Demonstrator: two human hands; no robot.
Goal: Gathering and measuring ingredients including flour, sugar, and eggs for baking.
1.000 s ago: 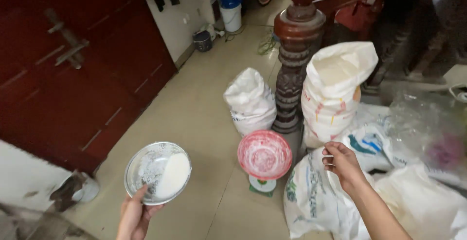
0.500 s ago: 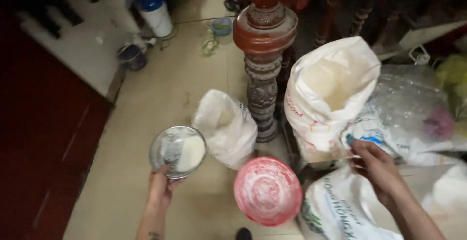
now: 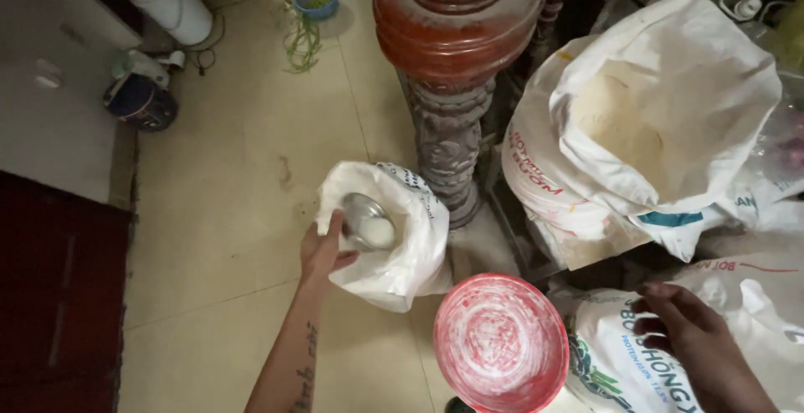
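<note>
The left hand (image 3: 322,250) grips a metal bowl (image 3: 367,222) inside the small sack (image 3: 402,254) beside the post (image 3: 452,86). The right hand (image 3: 682,338), half closed, rests on another sack (image 3: 620,363) near the red bowl (image 3: 501,342).

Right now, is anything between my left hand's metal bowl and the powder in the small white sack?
Nothing visible. The left hand already holds the metal bowl inside the open mouth of the small white sack, beside the wooden post.

Left hand (image 3: 325,252) extended forward, fingers curled gripping; right hand (image 3: 680,329) low, fingers bent, resting.
</note>
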